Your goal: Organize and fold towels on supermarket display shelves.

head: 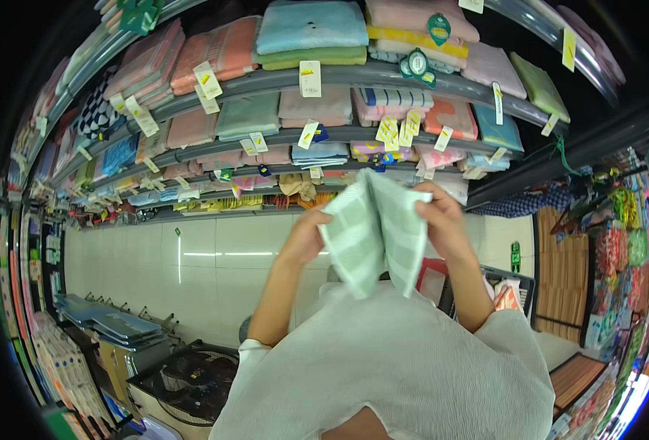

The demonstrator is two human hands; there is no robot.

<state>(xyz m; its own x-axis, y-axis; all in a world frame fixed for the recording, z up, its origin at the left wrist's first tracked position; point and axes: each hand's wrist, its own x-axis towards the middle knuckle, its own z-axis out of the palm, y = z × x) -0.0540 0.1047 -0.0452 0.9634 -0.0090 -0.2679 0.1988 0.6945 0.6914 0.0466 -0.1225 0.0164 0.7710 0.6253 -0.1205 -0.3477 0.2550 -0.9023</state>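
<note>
A folded green-and-white checked towel hangs between my two hands, creased down its middle so its halves part like an open book. My left hand pinches its left edge near the upper corner. On the other side, my right hand grips the right edge by the corner, thumb in front. The cloth's lower edge is blurred and overlaps my light shirt. Beyond it rise shelves of folded towels, among them a light blue towel and a coral towel, many with hanging tags.
Grey shelf edges curve across the front. Pale floor tiles lie below them. A box fan stands at lower left beside stacked folding stools. At right are a dark basket and a rack of packaged goods.
</note>
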